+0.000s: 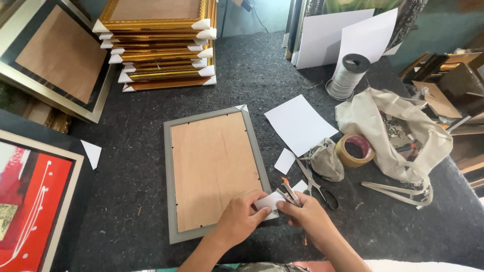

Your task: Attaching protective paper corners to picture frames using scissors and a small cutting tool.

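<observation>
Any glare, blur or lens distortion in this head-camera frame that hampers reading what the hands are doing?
Head view: soft, even daylight, weak shadows. Mild sheen on the gold frame stack. Wide-lens bowing at the edges. Left hand and right hand are sharp, pinching a white corner piece on the grey frame.

left hand (241, 217): fingers pinched, palm down | right hand (308, 214): fingers curled shut | fingertips nearly meeting
</observation>
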